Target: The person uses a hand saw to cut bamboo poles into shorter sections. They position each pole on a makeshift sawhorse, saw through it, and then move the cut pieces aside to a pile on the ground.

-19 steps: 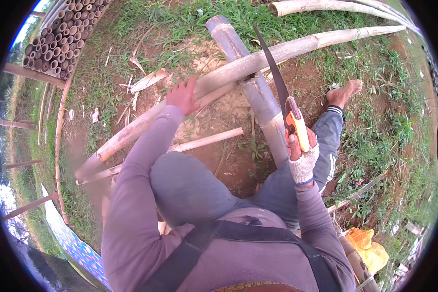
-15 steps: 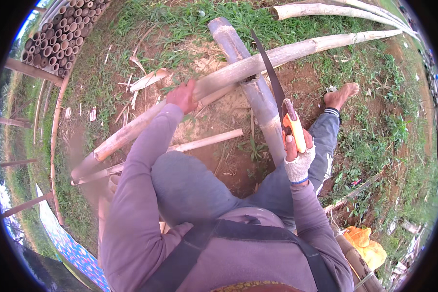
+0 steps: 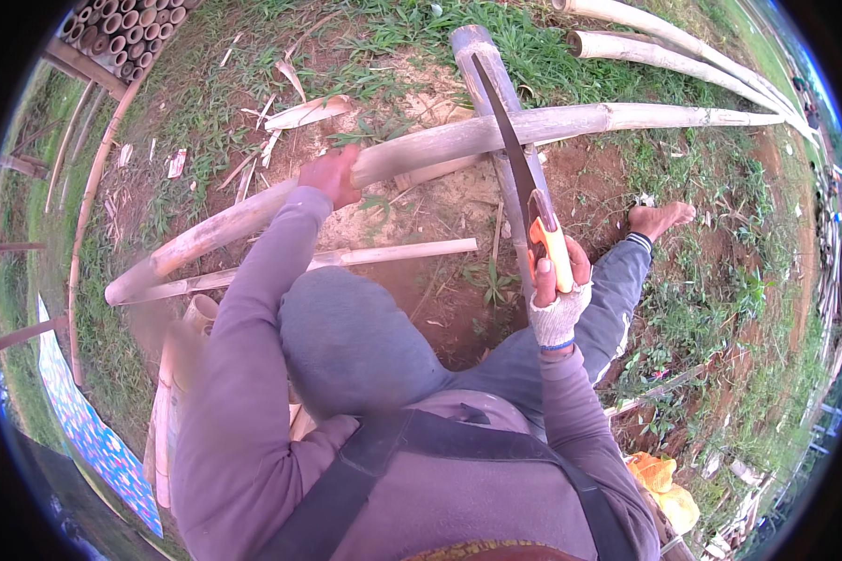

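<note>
My left hand point(image 3: 332, 176) is closed around a long pale bamboo pole point(image 3: 440, 148), which slants up to the right across a thicker grey bamboo post point(image 3: 472, 45) lying on the ground. In a fingerless white knit glove, my right hand point(image 3: 561, 304) grips a handsaw by its orange handle point(image 3: 558, 257). The dark saw blade point(image 3: 515, 140) points away from me and crosses over the pole where the pole lies on the post. Whether its teeth touch the pole I cannot tell. A thinner bamboo piece point(image 3: 402, 251) lies between the pole and my bent left knee.
More bamboo poles point(image 3: 627, 49) lie at the far right. Stacked cut bamboo tubes point(image 3: 126, 33) sit in a wooden frame at the far left. Split husk pieces point(image 3: 309, 112) and sawdust cover the ground beyond the pole. A yellow-orange bag point(image 3: 669, 491) rests near right.
The view has turned slightly. Against the post, the saw blade has shifted left, its tip now over the post. Both hands keep their holds on the pole and the saw.
</note>
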The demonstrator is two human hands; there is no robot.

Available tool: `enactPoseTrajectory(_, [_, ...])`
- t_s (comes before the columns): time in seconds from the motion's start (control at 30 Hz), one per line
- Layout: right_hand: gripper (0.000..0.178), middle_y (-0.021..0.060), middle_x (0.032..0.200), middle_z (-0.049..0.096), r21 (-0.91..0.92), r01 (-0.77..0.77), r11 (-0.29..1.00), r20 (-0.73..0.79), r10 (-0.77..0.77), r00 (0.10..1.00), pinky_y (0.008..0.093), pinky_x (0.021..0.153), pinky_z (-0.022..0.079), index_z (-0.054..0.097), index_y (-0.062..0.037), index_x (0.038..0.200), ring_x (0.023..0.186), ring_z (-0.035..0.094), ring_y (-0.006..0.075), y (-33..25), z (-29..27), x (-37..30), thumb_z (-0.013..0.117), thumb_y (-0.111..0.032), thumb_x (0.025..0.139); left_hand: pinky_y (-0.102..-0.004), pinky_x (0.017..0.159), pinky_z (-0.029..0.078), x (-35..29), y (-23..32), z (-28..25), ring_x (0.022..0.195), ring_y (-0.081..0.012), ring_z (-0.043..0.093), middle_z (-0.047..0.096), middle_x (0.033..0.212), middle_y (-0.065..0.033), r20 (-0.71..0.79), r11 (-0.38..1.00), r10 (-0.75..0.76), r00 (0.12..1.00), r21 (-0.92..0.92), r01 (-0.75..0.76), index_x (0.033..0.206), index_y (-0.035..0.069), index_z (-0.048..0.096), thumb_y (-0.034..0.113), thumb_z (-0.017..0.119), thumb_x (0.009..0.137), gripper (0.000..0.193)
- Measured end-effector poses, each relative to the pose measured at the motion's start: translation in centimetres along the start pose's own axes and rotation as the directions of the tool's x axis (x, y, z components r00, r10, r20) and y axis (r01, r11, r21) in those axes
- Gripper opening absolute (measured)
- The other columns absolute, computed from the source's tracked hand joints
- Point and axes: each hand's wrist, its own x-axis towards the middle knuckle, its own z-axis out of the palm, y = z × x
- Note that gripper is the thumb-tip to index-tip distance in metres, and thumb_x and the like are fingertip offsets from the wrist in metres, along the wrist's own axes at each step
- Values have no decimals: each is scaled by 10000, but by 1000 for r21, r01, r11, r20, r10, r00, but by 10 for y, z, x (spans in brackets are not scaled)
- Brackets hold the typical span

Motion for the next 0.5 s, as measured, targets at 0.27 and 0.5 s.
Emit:
enactPoseTrajectory(0.27, [449,140,1178,746,142,-4,990,63,-5,998,355,906,573,622,41,1420,996,719,198,-13,10,-1,722,-207,1059,-559,994,587,-3,12,-12,1171,-420,725,704,1276,-167,78,997,-66,995,37,63,1423,183,541,350,915,763,777])
enactPoseTrajectory(0.5, [492,180,1275,734,69,-65,996,98,58,994,380,980,566,625,55,1437,1110,714,239,-19,8,5,713,-249,1060,-556,994,589,4,6,-5,1168,-424,729,699,1287,-174,54,999,-37,998,31,35,1436,187,534,366,912,772,785])
